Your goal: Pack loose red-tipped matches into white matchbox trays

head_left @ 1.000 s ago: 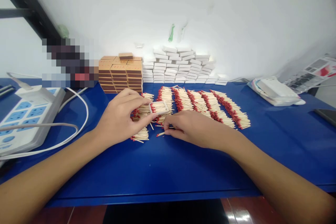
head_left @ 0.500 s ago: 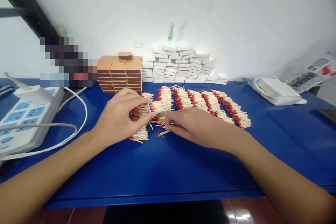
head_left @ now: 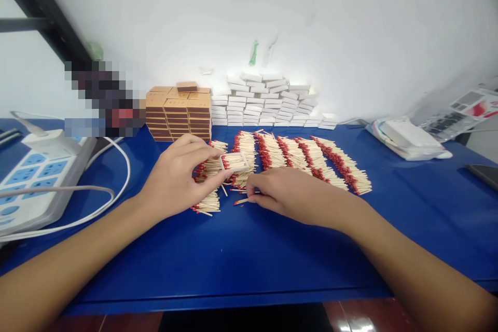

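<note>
Between the thumb and fingers of my left hand (head_left: 179, 174) is a small white matchbox tray (head_left: 241, 169), tilted a little and filled with red-tipped matches. My right hand (head_left: 290, 192) is closed low over the table, just right of the tray. Its thumb and forefinger pinch the end of a match (head_left: 241, 201), whose red head points left; whether more sit in the fingers is hidden. Loose red-headed matches (head_left: 210, 201) lie under and behind my left hand. Further rows of matches (head_left: 342, 166) fan out to the right, behind my right hand.
Stacked brown matchboxes (head_left: 177, 114) stand at the back, beside a pile of white trays (head_left: 268, 101) against the wall. A power strip (head_left: 39, 176) with white cables is at the left. On the right of the blue table (head_left: 233, 259) lies a white packet (head_left: 408, 137).
My right thumb and forefinger have closed on the match end and shifted very slightly right. My left hand keeps the tray in nearly the same place. The whole view has dipped slightly.
</note>
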The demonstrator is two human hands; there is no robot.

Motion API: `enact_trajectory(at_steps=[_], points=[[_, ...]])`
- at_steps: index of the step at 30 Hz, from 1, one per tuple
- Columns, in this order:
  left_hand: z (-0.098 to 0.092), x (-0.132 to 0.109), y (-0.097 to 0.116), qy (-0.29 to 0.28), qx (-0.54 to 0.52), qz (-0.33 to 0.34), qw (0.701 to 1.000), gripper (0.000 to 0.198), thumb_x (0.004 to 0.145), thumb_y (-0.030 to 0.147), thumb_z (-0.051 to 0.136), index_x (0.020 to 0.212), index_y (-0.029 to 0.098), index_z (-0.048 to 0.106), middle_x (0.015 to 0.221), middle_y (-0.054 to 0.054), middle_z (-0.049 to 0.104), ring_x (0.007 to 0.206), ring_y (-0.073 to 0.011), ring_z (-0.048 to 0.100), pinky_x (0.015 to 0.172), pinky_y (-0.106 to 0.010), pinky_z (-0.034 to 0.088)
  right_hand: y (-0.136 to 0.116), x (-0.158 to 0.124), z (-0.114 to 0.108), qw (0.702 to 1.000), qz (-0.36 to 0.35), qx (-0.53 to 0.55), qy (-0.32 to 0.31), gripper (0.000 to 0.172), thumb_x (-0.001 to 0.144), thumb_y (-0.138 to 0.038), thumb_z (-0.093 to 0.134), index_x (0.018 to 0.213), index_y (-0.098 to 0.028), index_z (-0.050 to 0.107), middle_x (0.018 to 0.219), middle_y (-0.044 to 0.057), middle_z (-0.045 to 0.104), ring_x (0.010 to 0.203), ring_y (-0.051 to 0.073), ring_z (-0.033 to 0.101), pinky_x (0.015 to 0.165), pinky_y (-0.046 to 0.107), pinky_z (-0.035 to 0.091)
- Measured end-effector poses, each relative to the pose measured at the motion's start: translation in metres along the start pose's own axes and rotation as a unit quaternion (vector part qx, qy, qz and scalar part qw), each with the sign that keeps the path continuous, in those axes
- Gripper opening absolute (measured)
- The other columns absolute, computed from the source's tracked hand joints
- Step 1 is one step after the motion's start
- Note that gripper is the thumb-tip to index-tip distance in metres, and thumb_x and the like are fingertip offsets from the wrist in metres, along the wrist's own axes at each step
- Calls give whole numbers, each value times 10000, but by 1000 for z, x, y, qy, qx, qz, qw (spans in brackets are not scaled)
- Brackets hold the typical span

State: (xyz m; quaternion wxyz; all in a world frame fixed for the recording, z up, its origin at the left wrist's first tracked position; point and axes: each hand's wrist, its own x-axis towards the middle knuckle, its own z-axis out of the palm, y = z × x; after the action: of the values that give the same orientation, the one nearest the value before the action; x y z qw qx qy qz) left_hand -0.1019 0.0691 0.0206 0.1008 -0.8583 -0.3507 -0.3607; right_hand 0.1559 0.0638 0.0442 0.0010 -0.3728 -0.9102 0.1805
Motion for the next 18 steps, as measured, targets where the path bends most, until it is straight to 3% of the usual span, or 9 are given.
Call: enact_trajectory(at_steps=[4,10,18], points=[[1,1,-1,7,4,4,1000,270,934,363,785,1098,151,755,948,-82,786,935,-235,686,868,-396,586,6,-2,-9,998,-11,49,48,138,1059,-246,571,964,-207,662,808,-4,686,680,141,563,633,272,321],[1,0,1,-5,-15,10,1000,293,931,391,796,1132,181,758,966,-66,800,965,-233,689,887,-392,587,15,2,-10,973,-13,59,222,95,1043,-252,598,971,-217,650,680,-58,550,582,115,432,604,261,277],[0,-1,7,1,-48,40,998,306,917,362,817,1159,187,755,1035,-64,813,1015,-224,702,938,-376,600,9,6,1,975,-26,-1,219,132,1060,-237,568,994,-186,670,660,-48,502,593,127,412,607,281,225]])
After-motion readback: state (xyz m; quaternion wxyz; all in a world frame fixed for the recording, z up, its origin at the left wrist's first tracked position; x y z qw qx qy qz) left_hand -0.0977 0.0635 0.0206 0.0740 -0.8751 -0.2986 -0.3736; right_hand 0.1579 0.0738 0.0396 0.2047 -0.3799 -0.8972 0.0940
